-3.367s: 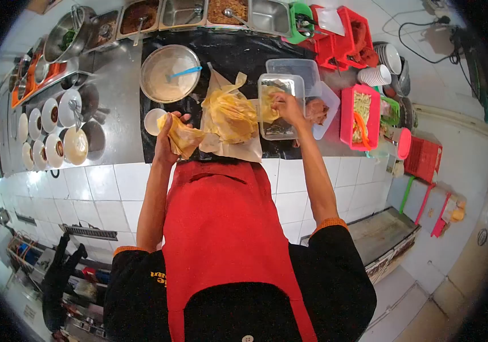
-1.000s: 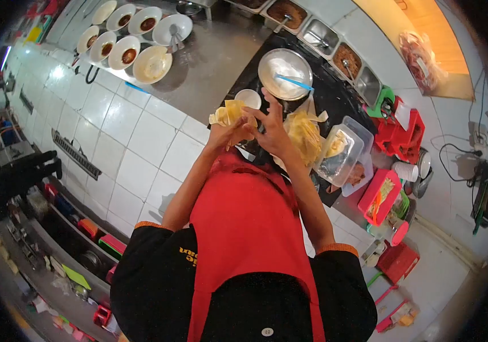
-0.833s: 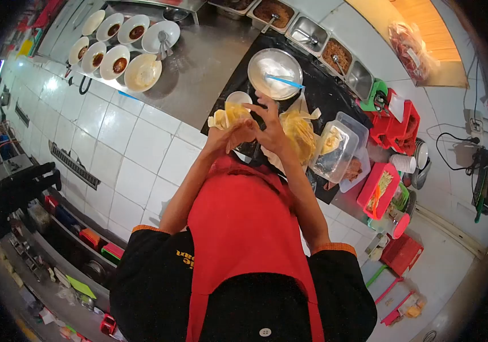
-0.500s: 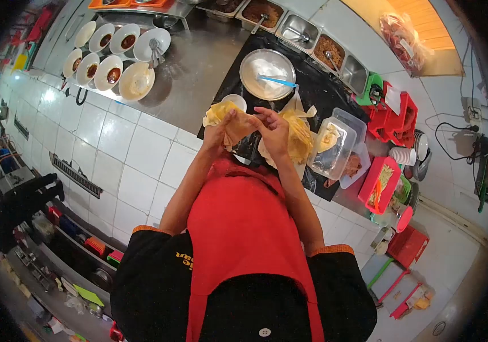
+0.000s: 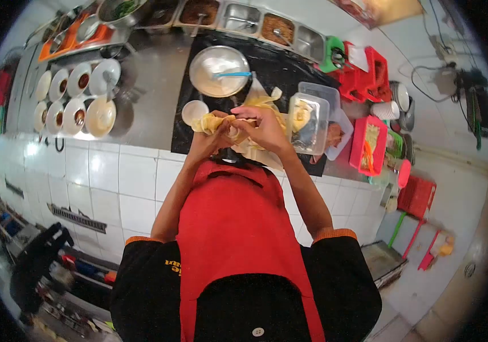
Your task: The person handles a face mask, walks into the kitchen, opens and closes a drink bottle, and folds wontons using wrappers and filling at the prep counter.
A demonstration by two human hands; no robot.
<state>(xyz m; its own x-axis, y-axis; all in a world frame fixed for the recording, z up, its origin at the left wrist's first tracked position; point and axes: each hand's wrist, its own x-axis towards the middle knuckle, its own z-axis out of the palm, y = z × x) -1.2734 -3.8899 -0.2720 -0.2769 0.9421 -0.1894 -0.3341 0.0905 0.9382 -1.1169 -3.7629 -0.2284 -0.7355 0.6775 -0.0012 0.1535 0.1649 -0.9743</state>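
My left hand (image 5: 212,142) is closed around thin yellow dough wrappers (image 5: 203,123), which stick out crumpled past its fingers. My right hand (image 5: 265,130) meets it, fingertips pinched at the same dough; what exactly lies between them is partly hidden. Beneath and behind the right hand lies a pile of yellow wrapper sheets (image 5: 266,102) on paper. Just beyond the left hand stands a small white bowl (image 5: 195,108). Farther back is a metal bowl (image 5: 204,60) with pale contents and a blue-handled utensil (image 5: 233,74).
White bowls with dark sauce (image 5: 74,117) stand on the steel counter (image 5: 147,85) to the left. A clear plastic box (image 5: 315,139) sits right of the hands. Metal food pans (image 5: 278,28) line the back, and a pink tray (image 5: 367,145) is at the right.
The view has shifted, so the counter things appear farther left and higher. My hands have come closer together, and the dough that hung spread between them is now gathered up.
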